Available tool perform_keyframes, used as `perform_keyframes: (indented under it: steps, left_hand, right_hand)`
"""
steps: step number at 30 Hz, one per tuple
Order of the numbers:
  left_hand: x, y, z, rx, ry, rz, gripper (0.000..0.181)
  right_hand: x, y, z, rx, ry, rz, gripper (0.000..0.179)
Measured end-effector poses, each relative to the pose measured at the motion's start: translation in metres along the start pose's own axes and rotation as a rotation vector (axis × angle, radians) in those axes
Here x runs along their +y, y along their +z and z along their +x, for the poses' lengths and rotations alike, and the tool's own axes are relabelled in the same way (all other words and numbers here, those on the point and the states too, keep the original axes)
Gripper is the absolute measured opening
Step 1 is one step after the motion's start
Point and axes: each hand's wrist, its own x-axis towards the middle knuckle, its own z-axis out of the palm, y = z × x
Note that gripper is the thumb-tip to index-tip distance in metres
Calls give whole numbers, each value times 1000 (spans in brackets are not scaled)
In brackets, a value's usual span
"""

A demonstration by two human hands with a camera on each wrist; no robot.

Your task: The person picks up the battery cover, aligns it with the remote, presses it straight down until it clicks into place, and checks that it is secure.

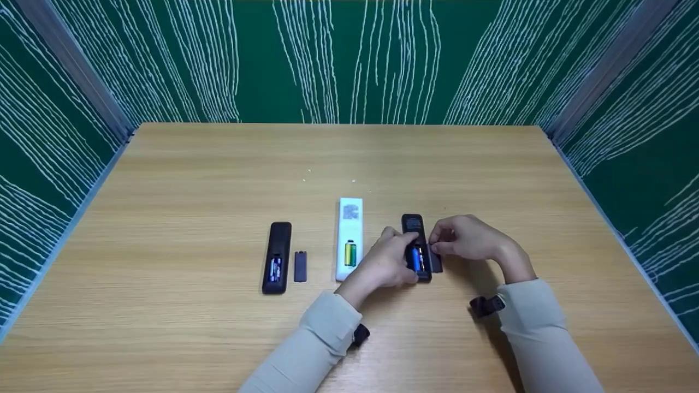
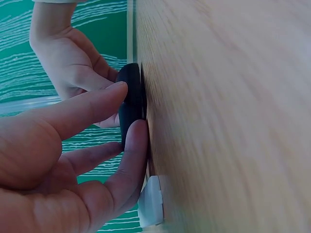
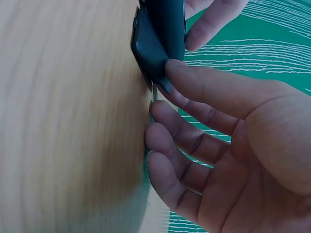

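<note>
A black remote control (image 1: pixel 413 224) lies back side up at the right of the row, its battery bay uncovered with a blue battery (image 1: pixel 418 258) showing. My left hand (image 1: pixel 385 261) grips this remote, thumb near its close end and fingertips farther up; in the left wrist view the fingers pinch its dark body (image 2: pixel 129 109). Just to the right, my right hand (image 1: pixel 471 238) pinches a black battery cover (image 1: pixel 436 264) between thumb and fingertip. Seen from the right wrist, the cover (image 3: pixel 149 51) tilts against the remote's side, the other fingers loosely curled below it.
Left of my hands lies a white remote (image 1: pixel 349 225) with green and yellow batteries in its open bay. Farther left are another black remote (image 1: pixel 280 240), batteries showing, and its loose cover (image 1: pixel 300 266). Small white specks (image 1: pixel 309 171) dot the wooden table (image 1: pixel 218 158).
</note>
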Motion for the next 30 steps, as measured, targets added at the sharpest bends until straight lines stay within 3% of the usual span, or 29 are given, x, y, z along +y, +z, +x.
perform_keyframes:
  steps: [14,30]
  left_hand:
    - [1,1,1,-10,-33,-16,96]
    - [-1,-1,0,6,34,16,92]
  right_hand:
    - [2,-2,-1,43,-14,-2,6]
    - [4,-6,-2,113,-46,70,5]
